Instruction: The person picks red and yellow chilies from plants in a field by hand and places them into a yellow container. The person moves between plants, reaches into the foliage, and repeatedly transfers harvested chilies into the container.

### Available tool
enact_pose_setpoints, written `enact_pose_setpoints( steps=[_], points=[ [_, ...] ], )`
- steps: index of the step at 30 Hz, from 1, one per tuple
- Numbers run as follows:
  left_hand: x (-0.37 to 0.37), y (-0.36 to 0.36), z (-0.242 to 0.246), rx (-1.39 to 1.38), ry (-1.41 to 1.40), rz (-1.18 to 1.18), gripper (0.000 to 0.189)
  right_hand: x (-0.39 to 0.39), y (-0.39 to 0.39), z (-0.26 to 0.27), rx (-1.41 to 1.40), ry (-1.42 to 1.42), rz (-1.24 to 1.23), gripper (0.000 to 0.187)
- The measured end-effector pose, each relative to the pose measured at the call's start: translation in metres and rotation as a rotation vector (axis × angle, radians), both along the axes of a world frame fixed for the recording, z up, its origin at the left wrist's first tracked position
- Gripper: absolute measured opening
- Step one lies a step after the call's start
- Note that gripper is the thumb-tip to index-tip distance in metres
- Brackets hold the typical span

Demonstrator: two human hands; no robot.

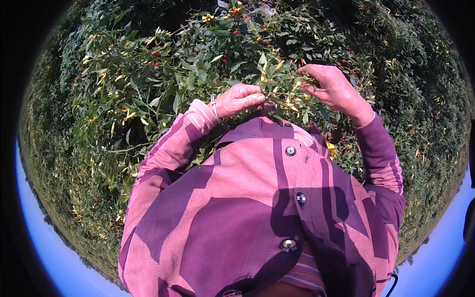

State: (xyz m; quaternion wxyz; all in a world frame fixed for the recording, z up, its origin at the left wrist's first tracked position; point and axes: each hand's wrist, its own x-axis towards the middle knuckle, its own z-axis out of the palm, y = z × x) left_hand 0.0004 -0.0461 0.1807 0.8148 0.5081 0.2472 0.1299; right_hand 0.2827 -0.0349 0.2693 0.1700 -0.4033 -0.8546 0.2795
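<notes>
My left hand, with a pale bracelet at the wrist, pinches a green stem of a chili pepper plant between thumb and fingers. To its right, my right hand reaches into the same branch, its thumb and fingers curled around small leaves and pods; what lies between the fingertips is partly hidden. Between the two hands are pale yellow-green chili peppers, pointing upward, and several more pods lower down among the leaves. One yellowish pepper stands just above them, near my right fingers.
Dense chili plants surround me on all sides. Yellow and orange peppers cluster at the top, and pale pods hang at the left. A bright yellow object shows beside my jacket, partly hidden by foliage.
</notes>
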Motion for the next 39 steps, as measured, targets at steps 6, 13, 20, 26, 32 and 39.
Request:
enact_pose_setpoints(
  steps=[6, 13, 20, 26, 32, 39],
  points=[
    [-0.005, -0.011, 0.004, 0.065, 0.133, -0.074, 0.03, -0.024, -0.018, 0.026, -0.139, -0.377, 0.177, 0.02],
    [-0.033, -0.009, 0.019, 0.188, 0.175, -0.177, 0.027, 0.021, -0.018, 0.088, -0.533, -0.346, 0.397, 0.024],
    [-0.134, 0.052, 0.009, 0.315, 0.224, 1.143, 0.043, 0.009, -0.047, 0.03, -1.375, 1.224, -0.497, 0.03],
    [-0.251, 0.146, -0.044, 0.278, 0.757, 1.642, 0.061, -0.037, -0.082, -0.028, -1.682, 1.206, -0.469, 0.022],
    [-0.229, 0.215, -0.051, -0.004, 0.17, 1.529, 0.042, -0.054, -0.089, -0.015, -1.577, 1.365, -0.545, 0.016],
    [-0.083, 0.149, -0.009, 0.69, 0.488, 0.746, 0.03, -0.036, -0.062, 0.021, -1.467, 1.533, -0.417, 0.019]
  ],
)
